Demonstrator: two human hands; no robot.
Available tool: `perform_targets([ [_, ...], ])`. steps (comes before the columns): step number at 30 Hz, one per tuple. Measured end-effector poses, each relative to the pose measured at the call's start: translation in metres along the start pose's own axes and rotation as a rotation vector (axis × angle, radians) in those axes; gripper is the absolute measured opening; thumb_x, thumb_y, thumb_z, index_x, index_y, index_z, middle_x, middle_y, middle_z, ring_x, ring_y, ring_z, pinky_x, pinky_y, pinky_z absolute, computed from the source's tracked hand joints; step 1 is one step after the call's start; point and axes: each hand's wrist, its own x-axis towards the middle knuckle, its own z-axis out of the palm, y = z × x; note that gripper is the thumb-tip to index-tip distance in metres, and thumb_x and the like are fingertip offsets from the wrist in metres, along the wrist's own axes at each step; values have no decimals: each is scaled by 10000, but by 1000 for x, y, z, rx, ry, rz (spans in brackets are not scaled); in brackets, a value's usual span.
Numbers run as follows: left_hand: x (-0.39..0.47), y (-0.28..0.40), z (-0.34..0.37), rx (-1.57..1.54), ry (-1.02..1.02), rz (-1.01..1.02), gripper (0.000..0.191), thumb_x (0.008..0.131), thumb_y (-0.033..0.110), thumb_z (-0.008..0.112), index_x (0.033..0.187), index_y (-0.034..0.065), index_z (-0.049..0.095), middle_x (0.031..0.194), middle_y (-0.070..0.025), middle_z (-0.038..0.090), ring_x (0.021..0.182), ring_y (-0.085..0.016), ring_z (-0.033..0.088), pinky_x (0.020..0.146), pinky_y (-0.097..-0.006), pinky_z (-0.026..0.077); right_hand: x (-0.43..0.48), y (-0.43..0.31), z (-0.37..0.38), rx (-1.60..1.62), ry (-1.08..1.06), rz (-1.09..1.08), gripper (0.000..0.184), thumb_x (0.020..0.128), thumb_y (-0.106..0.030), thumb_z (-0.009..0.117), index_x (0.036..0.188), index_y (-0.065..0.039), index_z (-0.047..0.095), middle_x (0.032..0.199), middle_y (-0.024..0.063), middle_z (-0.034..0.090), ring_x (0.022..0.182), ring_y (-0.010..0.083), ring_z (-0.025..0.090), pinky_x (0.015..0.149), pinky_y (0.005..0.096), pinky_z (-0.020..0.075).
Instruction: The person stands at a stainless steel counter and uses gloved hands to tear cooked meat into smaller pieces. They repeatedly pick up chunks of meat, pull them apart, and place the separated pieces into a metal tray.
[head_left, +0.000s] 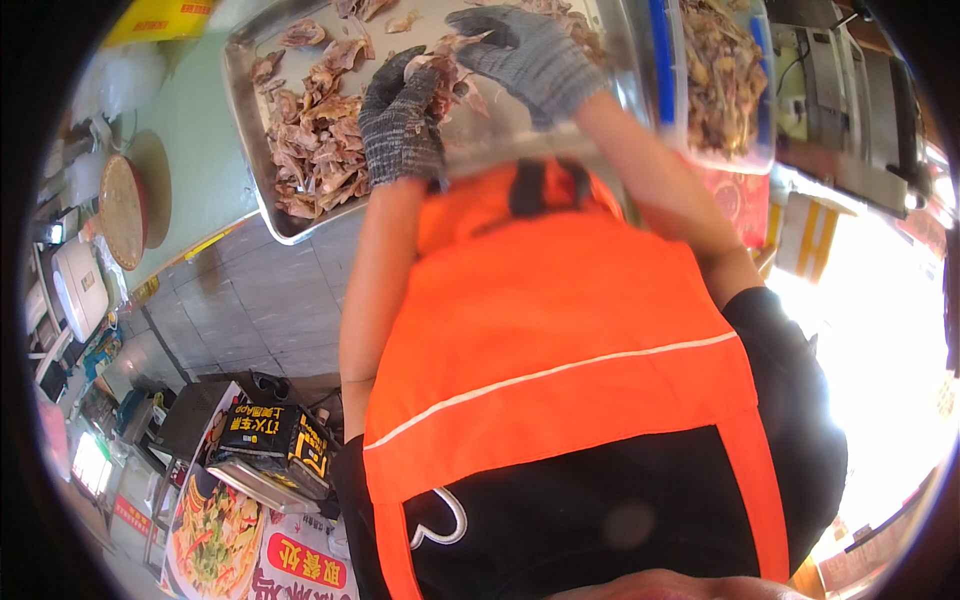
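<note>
My left hand, in a grey knitted work glove, grips a chunk of bony meat, apparently poultry. My right hand, gloved the same way, has its thumb and fingers on the upper end of that chunk. Both hands are over a shallow metal tray. A heap of torn meat pieces fills the tray's left side, left of my left hand. More pieces lie along its far edge and right side, partly hidden behind my right hand.
Right of the tray stands a clear plastic bin of bony scraps. A green tabletop extends left, with a round brown stool-like object beyond. A black printed box stands lower left. My orange apron hangs against the tray's near edge.
</note>
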Motion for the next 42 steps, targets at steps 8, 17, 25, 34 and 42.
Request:
perform_targets([
  [8, -3, 9, -8, 191, -123, -143, 203, 778, 53, 626, 979, 25, 624, 802, -49, 635, 689, -129, 591, 583, -238, 488, -5, 5, -8, 478, -338, 165, 235, 821, -214, 593, 959, -26, 622, 747, 44, 618, 642, 115, 580, 555, 249, 477],
  [17, 6, -5, -31, -450, -423, -108, 136, 797, -5, 549, 923, 16, 596, 859, -67, 607, 769, -168, 592, 653, -267, 510, -2, 8, -8, 912, 25, 785, 208, 798, -153, 591, 957, -21, 610, 706, 63, 596, 600, 167, 578, 511, 300, 480],
  [25, 7, -6, -22, -370, -79, -198, 195, 794, -20, 553, 973, 46, 593, 869, -66, 616, 742, -159, 600, 610, -254, 516, -5, -3, -15, -521, -163, 74, 207, 743, -176, 562, 881, -32, 617, 870, 178, 605, 829, 311, 571, 722, 375, 456],
  [34, -2, 6, -2, 195, 19, -6, 218, 791, 47, 608, 1009, 44, 596, 854, -55, 615, 713, -137, 583, 572, -251, 492, -10, -36, -27, 36, -182, 53, 242, 812, -199, 578, 974, -19, 581, 961, 111, 580, 808, 210, 570, 683, 295, 478],
  [42, -8, 8, 1, 328, -70, -11, 250, 805, 66, 606, 1049, 22, 583, 852, -54, 611, 711, -120, 580, 583, -236, 495, -11, -24, -29, -362, -161, -119, 270, 798, -270, 562, 976, -70, 601, 919, 123, 584, 832, 269, 563, 744, 364, 459],
])
